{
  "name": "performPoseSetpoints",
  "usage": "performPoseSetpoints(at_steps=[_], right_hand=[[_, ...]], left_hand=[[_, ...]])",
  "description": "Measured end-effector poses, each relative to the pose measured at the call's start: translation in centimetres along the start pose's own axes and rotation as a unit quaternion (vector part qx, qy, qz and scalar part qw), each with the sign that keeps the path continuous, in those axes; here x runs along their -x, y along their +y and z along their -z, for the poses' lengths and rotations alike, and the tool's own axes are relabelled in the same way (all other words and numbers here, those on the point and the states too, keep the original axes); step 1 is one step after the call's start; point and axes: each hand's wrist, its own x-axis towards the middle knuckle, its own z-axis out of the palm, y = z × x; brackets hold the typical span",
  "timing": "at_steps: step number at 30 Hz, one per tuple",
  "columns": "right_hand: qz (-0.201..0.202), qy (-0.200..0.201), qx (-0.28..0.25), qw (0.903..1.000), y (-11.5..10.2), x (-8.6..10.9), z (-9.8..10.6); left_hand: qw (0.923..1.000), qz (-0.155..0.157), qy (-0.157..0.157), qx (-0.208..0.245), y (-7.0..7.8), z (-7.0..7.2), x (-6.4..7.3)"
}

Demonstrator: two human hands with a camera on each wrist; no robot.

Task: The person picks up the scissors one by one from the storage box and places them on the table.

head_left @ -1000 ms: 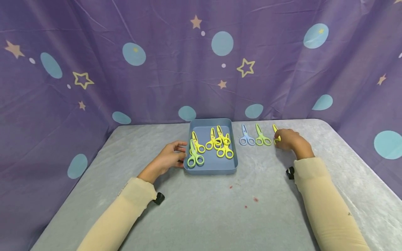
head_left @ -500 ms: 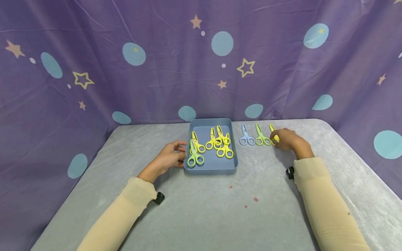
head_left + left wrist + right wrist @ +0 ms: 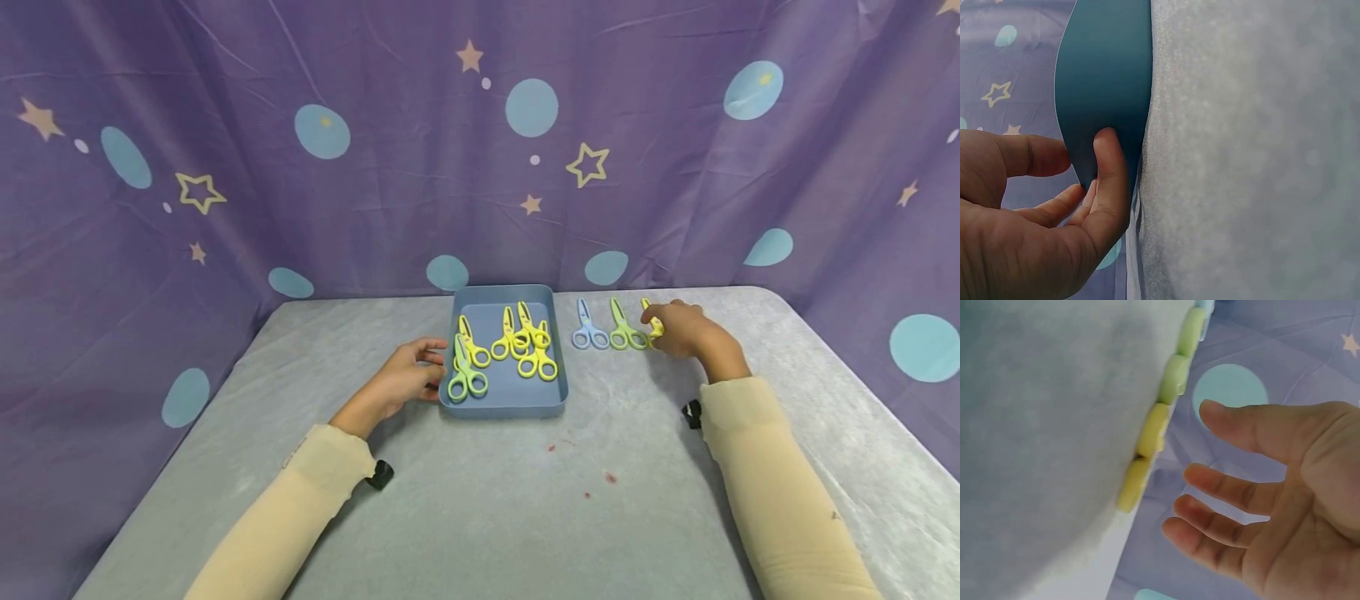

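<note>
Hanging loose by the far-right yellow loop-handled plastic scissors (image 3: 656, 329), the right hand (image 3: 679, 330) holds nothing; the left hand's (image 3: 405, 375) relaxed fingers touch the rectangular blue-grey tray (image 3: 502, 410). Likely light, stiff: pinch the handles (image 3: 1153, 431).

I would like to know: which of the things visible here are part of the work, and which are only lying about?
Likely part of the work:
blue-grey tray
yellow scissors in the tray
green scissors in the tray
blue scissors beside the tray
green scissors in the outside row
yellow scissors at the row's right end

Probably only surroundings:
purple curtain
grey table
small red spots
</note>
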Motion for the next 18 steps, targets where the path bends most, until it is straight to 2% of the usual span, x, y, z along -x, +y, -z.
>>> performPoseSetpoints(at_steps=[18], right_hand=[[0.072,0.038,-0.009,0.9966,-3.8,0.4,0.8]], left_hand=[[1.0000,-0.003,-0.002,0.002,0.0,0.1,0.0]])
